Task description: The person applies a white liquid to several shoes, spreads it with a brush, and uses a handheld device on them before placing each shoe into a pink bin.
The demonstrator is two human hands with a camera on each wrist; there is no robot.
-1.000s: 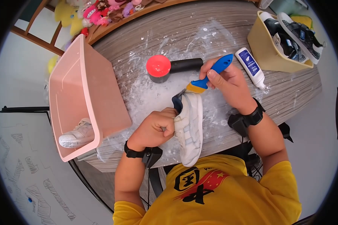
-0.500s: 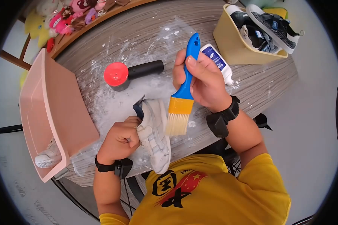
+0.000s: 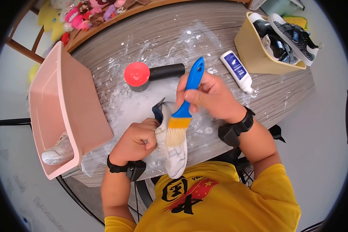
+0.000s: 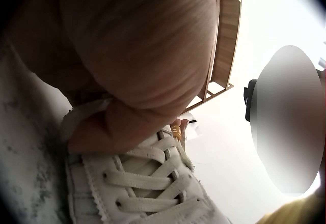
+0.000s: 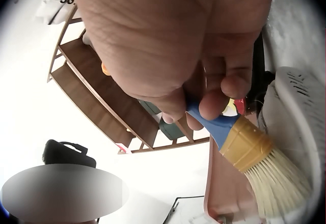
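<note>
My left hand [image 3: 134,142] grips a white sneaker [image 3: 176,164] by its ankle opening, with the toe pointing towards my body. Flat laces cross the sneaker's upper [image 4: 147,180] in the left wrist view, where the thumb presses at the tongue. In my right hand [image 3: 214,96] is a paintbrush [image 3: 181,111] with a blue handle and a yellow band, pinched between thumb and fingers. Its pale bristles [image 5: 277,183] point down and overlap the sneaker's side in the head view. The sneaker's dark blue lining shows at the heel.
Left stands a pink bin [image 3: 81,100] on its side, with another white sneaker [image 3: 59,150] inside. White powder covers the table [image 3: 116,96] around a red-topped cup with a black handle [image 3: 137,75]. A white bottle [image 3: 237,71] lies near a yellow bin [image 3: 255,58] of shoes at the back right.
The brush moved from the sneaker's heel opening, lifted away to its right with bristles down, and now is back over the sneaker's side. The left hand keeps its grip. The head view has shifted.
</note>
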